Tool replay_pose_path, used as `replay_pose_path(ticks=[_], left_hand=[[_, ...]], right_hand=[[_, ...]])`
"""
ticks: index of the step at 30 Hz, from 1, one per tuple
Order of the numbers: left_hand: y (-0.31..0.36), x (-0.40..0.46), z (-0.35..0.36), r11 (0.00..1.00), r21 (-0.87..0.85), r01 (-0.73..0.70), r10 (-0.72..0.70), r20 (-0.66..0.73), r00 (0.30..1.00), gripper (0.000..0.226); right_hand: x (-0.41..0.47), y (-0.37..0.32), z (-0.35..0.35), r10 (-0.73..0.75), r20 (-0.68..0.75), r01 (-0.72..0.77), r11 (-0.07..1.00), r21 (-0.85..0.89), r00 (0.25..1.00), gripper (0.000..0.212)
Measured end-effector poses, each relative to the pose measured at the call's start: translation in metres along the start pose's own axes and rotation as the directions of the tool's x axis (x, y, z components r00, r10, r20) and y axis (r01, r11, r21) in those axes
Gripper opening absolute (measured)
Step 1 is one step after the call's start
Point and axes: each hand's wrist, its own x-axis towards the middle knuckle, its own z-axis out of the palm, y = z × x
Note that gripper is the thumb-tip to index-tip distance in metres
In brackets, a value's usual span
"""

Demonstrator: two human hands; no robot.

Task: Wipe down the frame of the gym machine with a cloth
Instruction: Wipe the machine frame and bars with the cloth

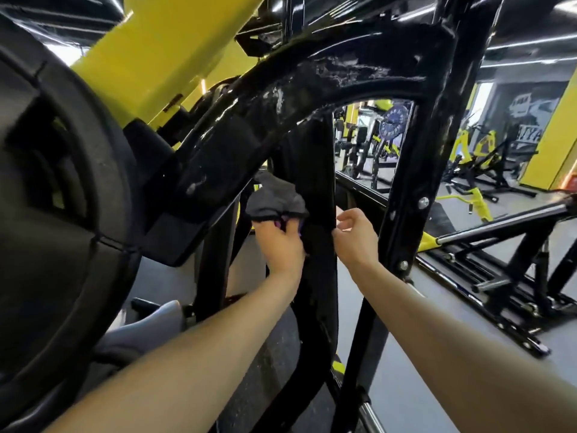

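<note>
Your left hand [278, 242] grips a bunched grey cloth [274, 198], fingers [282, 225] curled into its lower edge, pressing it to the left side of a black upright bar [318, 182] of the gym machine frame [415, 170]. Just right of that bar, your right hand [356, 235] hangs loosely curled, holding nothing, its fingertips at the bar's edge. A large black weight plate [59, 195] looms far left of both hands.
</note>
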Motion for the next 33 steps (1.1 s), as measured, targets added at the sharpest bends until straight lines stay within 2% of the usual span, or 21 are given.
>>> replay_pose_path(ticks=[2, 5, 8, 13, 17, 21, 23, 26, 27, 29, 31, 33], left_hand=[[-0.015, -0.005, -0.008, 0.998, 0.01, 0.068, -0.068, 0.036, 0.997, 0.032], [-0.046, -0.011, -0.019, 0.971, 0.124, 0.205, -0.215, 0.066, 0.974, 0.033], [-0.067, -0.021, -0.027, 0.919, 0.264, 0.293, -0.324, 0.083, 0.942, 0.024], [-0.088, -0.042, -0.038, 0.839, 0.467, 0.279, -0.373, 0.12, 0.92, 0.017], [-0.11, -0.061, -0.041, 0.735, 0.612, 0.293, -0.432, 0.09, 0.897, 0.017], [-0.134, -0.075, -0.045, 0.684, 0.692, 0.232, -0.422, 0.115, 0.899, 0.014], [-0.142, -0.08, -0.045, 0.693, 0.686, 0.22, -0.408, 0.122, 0.905, 0.022], [-0.14, -0.083, -0.047, 0.773, 0.568, 0.282, -0.407, 0.104, 0.907, 0.057], [-0.139, -0.083, -0.049, 0.806, 0.53, 0.263, -0.373, 0.11, 0.921, 0.061], [-0.133, -0.083, -0.05, 0.863, 0.492, 0.114, -0.254, 0.229, 0.94, 0.065], [-0.132, -0.08, -0.045, 0.891, 0.454, -0.006, -0.173, 0.351, 0.92, 0.07], [-0.13, -0.081, -0.038, 0.902, 0.432, -0.007, -0.179, 0.388, 0.904, 0.07]], right_hand=[[0.0, 0.013, 0.005, 0.045, 0.012, -0.045, 0.999, 0.013, 0.999, 0.034], [0.0, 0.03, 0.017, 0.067, -0.004, -0.067, 0.997, 0.028, 0.998, 0.035], [0.0, 0.048, 0.025, 0.076, -0.025, -0.075, 0.997, 0.035, 0.997, 0.034], [-0.005, 0.081, 0.034, 0.068, -0.066, -0.061, 0.994, 0.094, 0.996, 0.033], [-0.014, 0.117, 0.038, 0.102, -0.008, -0.102, 0.993, 0.067, 0.995, 0.031], [-0.022, 0.154, 0.042, 0.138, 0.06, -0.14, 0.989, 0.043, 0.989, 0.029], [-0.026, 0.169, 0.045, 0.144, 0.073, -0.146, 0.989, 0.029, 0.987, 0.028], [-0.034, 0.179, 0.049, 0.159, 0.077, -0.16, 0.987, 0.008, 0.984, 0.028], [-0.036, 0.18, 0.049, 0.164, 0.076, -0.164, 0.986, 0.004, 0.984, 0.029], [-0.038, 0.174, 0.048, 0.164, 0.06, -0.164, 0.986, -0.009, 0.985, 0.029], [-0.034, 0.164, 0.048, 0.146, 0.028, -0.145, 0.989, -0.032, 0.989, 0.027], [-0.031, 0.154, 0.048, 0.135, 0.0, -0.135, 0.99, -0.036, 0.991, 0.025]])
